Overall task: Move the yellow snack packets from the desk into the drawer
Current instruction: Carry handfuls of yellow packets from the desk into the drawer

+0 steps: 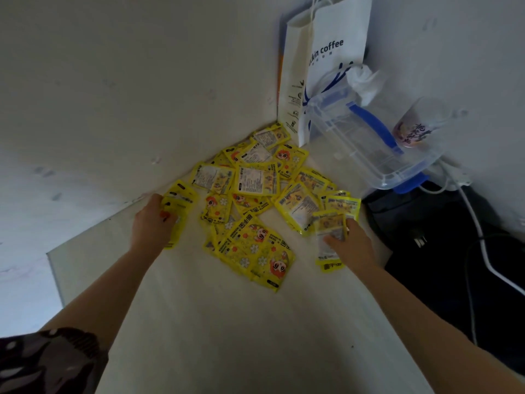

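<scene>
Head view: left hand [154, 220] and right hand [348, 240], each grip curled around yellow snack packets [250, 211].

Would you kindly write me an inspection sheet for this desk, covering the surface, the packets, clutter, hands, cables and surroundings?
Surface: white desk set in a wall corner.
Job's things: yellow packets piled loosely toward the corner, many overlapping; no drawer in view.
Clutter: white coffee bag upright at the corner; clear box with blue handle tilted beside it; printed cup; black item on the right.
Hands: left hand grips packets at the pile's left edge; right hand holds a packet at its right edge.
Cables: white cable runs over the black item.
Surroundings: plain pale walls.
</scene>
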